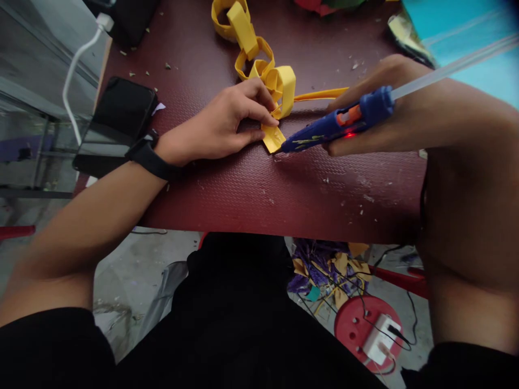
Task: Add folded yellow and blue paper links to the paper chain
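Observation:
A chain of yellow paper loops (287, 89) runs from the far side of the dark red table to my left hand (233, 119). That hand pinches a yellow paper strip (274, 139) by its near end and holds it against the tabletop. My right hand (365, 119) grips a blue hot glue gun (324, 127) with a lit red light and a long clear glue stick (454, 67) at its back. The nozzle meets the strip's near right corner. More yellow strip (320, 95) stretches right, toward the right hand.
On the left of the table (227, 200) lies a black phone (117, 116), with a white cable (73, 81) beside it. Blue sheets (466, 32) are at the back right. Below stands a red stool (348, 316) with a white power strip (381, 339), near paper scraps (320, 265).

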`<state>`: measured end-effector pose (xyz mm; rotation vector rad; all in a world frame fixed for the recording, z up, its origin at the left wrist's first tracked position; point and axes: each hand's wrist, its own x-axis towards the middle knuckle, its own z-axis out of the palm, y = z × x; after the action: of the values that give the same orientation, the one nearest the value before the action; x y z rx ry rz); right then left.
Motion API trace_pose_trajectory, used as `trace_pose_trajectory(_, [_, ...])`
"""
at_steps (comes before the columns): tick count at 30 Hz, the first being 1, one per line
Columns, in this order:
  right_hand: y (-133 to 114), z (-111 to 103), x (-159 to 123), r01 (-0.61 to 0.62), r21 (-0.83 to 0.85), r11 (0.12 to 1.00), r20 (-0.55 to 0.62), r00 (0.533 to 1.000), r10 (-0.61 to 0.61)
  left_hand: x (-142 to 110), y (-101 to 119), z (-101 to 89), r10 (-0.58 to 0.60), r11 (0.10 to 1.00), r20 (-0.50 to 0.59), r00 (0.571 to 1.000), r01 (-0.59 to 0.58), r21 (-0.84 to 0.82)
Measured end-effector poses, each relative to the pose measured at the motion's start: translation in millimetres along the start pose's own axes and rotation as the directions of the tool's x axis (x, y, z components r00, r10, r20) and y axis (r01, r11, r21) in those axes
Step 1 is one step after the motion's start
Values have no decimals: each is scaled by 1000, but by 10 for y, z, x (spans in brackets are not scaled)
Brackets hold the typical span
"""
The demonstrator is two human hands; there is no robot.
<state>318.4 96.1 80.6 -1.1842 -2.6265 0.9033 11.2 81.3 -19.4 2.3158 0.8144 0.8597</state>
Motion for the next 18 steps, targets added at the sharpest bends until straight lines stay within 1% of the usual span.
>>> trace_pose_trajectory(4, [-29, -23, -18, 38, 52, 998, -22, 999, -36, 0, -22, 11, 8, 998, -21, 1000, -9, -64])
trace_pose_trajectory(6, [-44, -26, -23, 52, 61, 997, -49, 998, -49, -3, -1, 4, -10, 999, -14, 1000, 9, -54])
trace_pose_trajectory(9, [-51, -17, -11, 31, 56, 998, -73, 997, -27, -1, 31, -13, -43, 999, 13, 999, 43, -13])
trace_pose_trajectory(13, [-37, 28, 30, 3, 75, 997, -57, 998, 1, 8, 29, -19, -18, 1000, 9, 1000, 18, 1])
trace_pose_trajectory(18, [-17, 84, 61, 31, 96, 995, -40, 999, -27, 8, 39, -13, -23, 1000, 9, 1000, 23, -12])
